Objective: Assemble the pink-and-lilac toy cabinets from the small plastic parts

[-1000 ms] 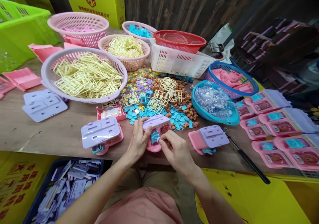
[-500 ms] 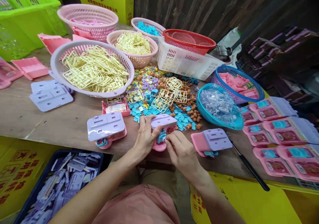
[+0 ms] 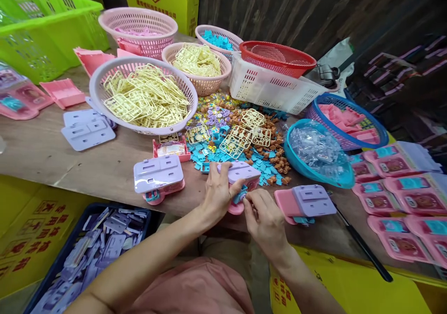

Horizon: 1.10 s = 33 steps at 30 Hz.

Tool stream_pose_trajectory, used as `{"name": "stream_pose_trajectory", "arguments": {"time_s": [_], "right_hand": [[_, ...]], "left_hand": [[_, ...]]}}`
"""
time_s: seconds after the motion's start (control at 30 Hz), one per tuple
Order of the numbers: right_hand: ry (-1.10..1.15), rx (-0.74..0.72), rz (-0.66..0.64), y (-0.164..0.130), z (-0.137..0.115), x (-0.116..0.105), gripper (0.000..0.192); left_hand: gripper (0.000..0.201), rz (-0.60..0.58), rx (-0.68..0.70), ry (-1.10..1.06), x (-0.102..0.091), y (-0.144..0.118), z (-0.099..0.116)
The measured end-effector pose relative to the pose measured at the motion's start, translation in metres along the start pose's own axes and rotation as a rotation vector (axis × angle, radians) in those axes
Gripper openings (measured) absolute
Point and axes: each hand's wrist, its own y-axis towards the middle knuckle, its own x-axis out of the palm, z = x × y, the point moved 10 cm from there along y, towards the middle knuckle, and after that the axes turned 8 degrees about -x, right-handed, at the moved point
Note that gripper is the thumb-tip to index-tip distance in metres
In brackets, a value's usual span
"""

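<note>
Between both hands (image 3: 240,202), pink toy (image 3: 240,183)

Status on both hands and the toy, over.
Left hand grips the toy at the table edge. Right hand pinches its blue piece. Blue chips lie just behind; nothing blocks.

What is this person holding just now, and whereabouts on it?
A pink and lilac toy: left hand grips its left side, right hand pinches its front.
</note>
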Motion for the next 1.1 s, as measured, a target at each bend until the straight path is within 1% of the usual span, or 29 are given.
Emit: {"name": "stream_pose_trajectory", "arguments": {"time_s": [0.07,0.13,0.2,0.23,0.27,0.3,0.33,0.37,0.4,0.43,0.47,0.5,0.53,0.57,0.6,0.63,0.67,0.7,0.77,0.8,0.83,0.9,1.0,1.03,1.1], "right_hand": [[0.066,0.022,-0.027,-0.003,0.0,0.002,0.014],[0.211,0.065,-0.139,-0.008,0.004,0.01,0.017],[0.347,0.156,-0.255,-0.015,0.017,0.014,0.024],[0.373,0.227,-0.263,-0.017,0.03,0.012,0.026],[0.367,0.31,-0.227,-0.018,0.048,0.005,0.028],[0.336,0.393,-0.161,-0.019,0.068,-0.003,0.029],[0.295,0.457,-0.094,-0.018,0.087,-0.011,0.028],[0.261,0.49,-0.06,-0.016,0.104,-0.013,0.025],[0.239,0.482,-0.071,-0.011,0.117,-0.009,0.02],[0.229,0.437,-0.116,-0.004,0.125,0.0,0.016],[0.227,0.374,-0.171,0.004,0.13,0.013,0.014],[0.229,0.303,-0.229,0.013,0.133,0.026,0.014],[0.231,0.234,-0.294,0.02,0.134,0.041,0.015],[0.231,0.177,-0.359,0.027,0.134,0.056,0.015],[0.23,0.132,-0.421,0.032,0.134,0.07,0.014],[0.23,0.1,-0.478,0.035,0.134,0.082,0.012],[0.229,0.082,-0.52,0.038,0.134,0.092,0.009],[0.23,0.072,-0.547,0.041,0.134,0.1,0.006],[0.238,0.072,-0.563,0.044,0.133,0.109,0.003],[0.24,0.075,-0.566,0.044,0.133,0.112,0.004],[0.241,0.08,-0.569,0.044,0.134,0.114,0.006],[0.239,0.095,-0.568,0.042,0.137,0.115,0.007],[0.229,0.132,-0.556,0.042,0.146,0.108,0.008],[0.225,0.149,-0.537,0.044,0.148,0.102,0.012],[0.225,0.177,-0.458,0.052,0.148,0.084,0.018]], "left_hand": [[0.048,0.02,0.078,-0.021,-0.002,-0.007,-0.002],[0.05,0.007,0.217,-0.04,0.001,-0.017,-0.005],[0.052,-0.035,0.383,-0.04,0.009,-0.03,-0.005],[0.052,-0.062,0.461,-0.032,0.014,-0.036,-0.005],[0.052,-0.089,0.523,-0.02,0.019,-0.042,-0.004],[0.052,-0.112,0.564,-0.001,0.023,-0.046,-0.003],[0.053,-0.133,0.587,0.026,0.026,-0.05,-0.001],[0.054,-0.149,0.607,0.058,0.026,-0.053,0.003],[0.056,-0.158,0.635,0.096,0.022,-0.057,0.008],[0.058,-0.152,0.669,0.14,0.014,-0.06,0.013],[0.059,-0.127,0.704,0.182,0.001,-0.064,0.018],[0.059,-0.088,0.736,0.225,-0.018,-0.066,0.02],[0.056,-0.023,0.717,0.264,-0.042,-0.065,0.018],[0.055,0.065,0.651,0.291,-0.071,-0.059,0.01],[0.055,0.133,0.573,0.32,-0.099,-0.053,-0.002],[0.054,0.175,0.484,0.355,-0.124,-0.046,-0.016],[0.053,0.161,0.403,0.384,-0.143,-0.039,-0.032],[0.054,0.086,0.34,0.39,-0.153,-0.034,-0.048],[0.051,-0.092,0.23,0.363,-0.159,-0.027,-0.077],[0.048,-0.151,0.182,0.332,-0.159,-0.026,-0.088],[0.044,-0.181,0.141,0.298,-0.159,-0.024,-0.095],[0.04,-0.167,0.079,0.232,-0.159,-0.021,-0.101],[0.04,-0.084,0.019,0.139,-0.157,-0.015,-0.1],[0.04,-0.043,0.0,0.102,-0.158,-0.013,-0.1],[0.041,0.031,-0.026,0.024,-0.159,-0.011,-0.1]]}}
